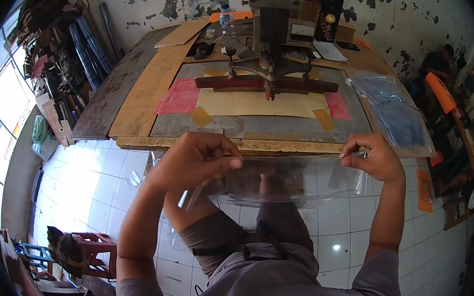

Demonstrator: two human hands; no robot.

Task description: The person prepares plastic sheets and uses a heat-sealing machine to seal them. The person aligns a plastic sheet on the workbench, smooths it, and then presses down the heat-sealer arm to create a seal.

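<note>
A clear plastic sheet (291, 178) hangs between my two hands, in front of the worktable's near edge and over my lap. My left hand (195, 160) pinches its upper left part between thumb and curled fingers. At the upper right corner, my right hand (372, 156) grips the sheet the same way. Beyond them, a press with a dark red bar (265, 84) stands over a cream sheet (244, 103) on the table. Pink pieces (178, 95) flank that sheet, and tan tape strips (324, 119) lie at its corners.
A stack of clear plastic sheets (390, 110) lies on the table's right side. Wooden boards (154, 90) cover its left part. A water bottle (226, 19) stands at the back. A red stool (96, 253) is on the floor at left. Another person (439, 63) sits at far right.
</note>
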